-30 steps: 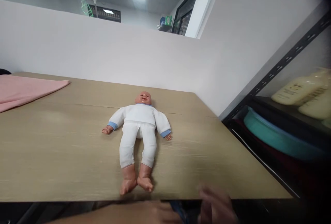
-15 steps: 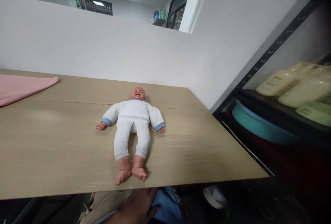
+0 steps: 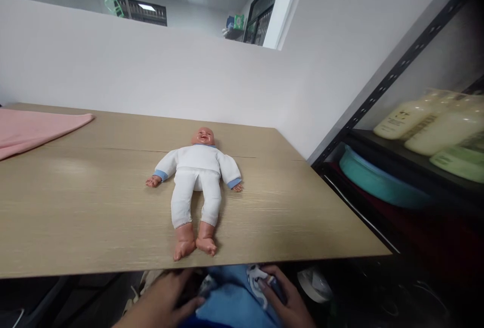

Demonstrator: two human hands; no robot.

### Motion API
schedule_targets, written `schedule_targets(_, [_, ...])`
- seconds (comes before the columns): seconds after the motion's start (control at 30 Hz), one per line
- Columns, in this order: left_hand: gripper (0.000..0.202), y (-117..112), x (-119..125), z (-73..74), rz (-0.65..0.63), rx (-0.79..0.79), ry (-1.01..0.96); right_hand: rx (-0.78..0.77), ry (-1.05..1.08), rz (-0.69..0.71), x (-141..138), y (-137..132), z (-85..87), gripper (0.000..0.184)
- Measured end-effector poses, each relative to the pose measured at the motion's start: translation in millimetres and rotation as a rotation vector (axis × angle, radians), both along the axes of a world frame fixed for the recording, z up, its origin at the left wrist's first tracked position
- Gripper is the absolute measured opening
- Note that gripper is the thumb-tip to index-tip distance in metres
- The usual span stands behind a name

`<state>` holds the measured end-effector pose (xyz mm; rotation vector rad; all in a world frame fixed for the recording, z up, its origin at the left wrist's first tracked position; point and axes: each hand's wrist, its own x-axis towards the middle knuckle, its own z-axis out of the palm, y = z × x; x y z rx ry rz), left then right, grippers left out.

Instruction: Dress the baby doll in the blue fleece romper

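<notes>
Blue cloth (image 3: pixel 234 303) sits low down, under the near edge of the table (image 3: pixel 75 217), and both hands are on it. It looks soft and bunched up, with a little white bit near the right fingers (image 3: pixel 264 285). The left hand (image 3: pixel 166 300) lies on the left side of the cloth with its fingers spread and bent over it, pressing more than pinching — I cannot tell if it really grips. The right hand (image 3: pixel 283 300) curls its fingers around the cloth's right edge, so it seems to be holding that part. I think the hands sit one on each side so the cloth stays flat between them. Up past the fingertips, on the table, lies a baby doll (image 3: pixel 196 181) in white clothes, on its back with arms out and feet pointing at the hands — nobody is touching it. Far off to the left of the left fingers is a pink cloth (image 3: pixel 34 128). To the right of the right fingers stands a dark shelf (image 3: pixel 397 73) with pale bottles (image 3: pixel 427 121) and a green round thing (image 3: pixel 378 181).
</notes>
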<state>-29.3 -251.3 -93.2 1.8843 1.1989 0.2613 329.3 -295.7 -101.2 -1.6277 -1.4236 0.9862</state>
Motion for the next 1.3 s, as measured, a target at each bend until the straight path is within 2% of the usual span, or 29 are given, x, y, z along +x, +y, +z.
schedule_targets(0.07, [0.051,-1,-23,43.8,-0.06,-0.058,-0.018,-0.058,-0.017,0.155,-13,1,45.8,0.041])
schedule_targets(0.13, [0.049,-2,-35,84.2,-0.191,-0.151,-0.054,-0.057,-0.05,0.346,-26,8,92.1,0.037])
schedule_targets(0.2, [0.044,-3,-35,113.9,-0.287,-0.192,-0.192,0.001,-0.079,0.562,-38,21,133.1,0.03])
schedule_targets(0.27, [0.049,-1,-27,131.1,-0.287,-0.112,-0.355,0.119,-0.023,0.699,-47,36,166.6,0.023])
schedule_targets(0.33, [0.063,8,-15,139.4,-0.23,0.047,-0.479,0.26,0.038,0.803,-55,53,193.2,0.013])
schedule_targets(0.4, [0.073,22,-4,145.2,-0.204,0.141,-0.585,0.4,0.094,0.863,-62,68,214.7,0.011])
schedule_targets(0.47, [0.066,38,3,152.4,-0.256,0.133,-0.698,0.505,0.104,0.877,-67,82,232.2,0.011])
schedule_targets(0.53, [0.046,51,6,161.4,-0.316,0.13,-0.784,0.562,0.074,0.871,-69,93,244.9,0.012])
schedule_targets(0.63, [0.019,61,5,171.1,-0.269,0.202,-0.849,0.541,0.01,0.801,-70,104,252.3,0.017])
schedule_targets(0.73, [0.014,64,-2,172.0,-0.117,0.308,-0.832,0.406,-0.025,0.783,-71,112,245.5,0.035])
schedule_targets(0.83, [0.017,67,-12,172.3,-0.028,0.435,-0.709,0.418,-0.107,0.827,-72,119,232.6,0.034])
schedule_targets(0.93, [0.036,71,-21,182.0,-0.01,0.438,-0.535,0.53,-0.102,0.748,-69,124,224.4,0.022])
schedule_targets(1.0, [0.052,74,-24,190.7,-0.029,0.38,-0.443,0.494,-0.062,0.668,-66,127,222.6,0.032])
schedule_targets(1.07, [0.043,78,-25,195.0,-0.064,0.336,-0.388,0.383,-0.04,0.646,-66,132,221.4,0.053])
schedule_targets(1.17, [0.035,83,-23,187.3,-0.027,0.329,-0.419,0.227,0.005,0.775,-75,140,217.1,0.071])
schedule_targets(1.23, [0.041,86,-19,176.0,0.073,0.35,-0.519,0.129,0.022,0.893,-83,146,212.8,0.078])
schedule_targets(1.3, [0.045,89,-15,166.0,0.178,0.371,-0.575,0.019,-0.015,0.972,-91,150,208.8,0.076])
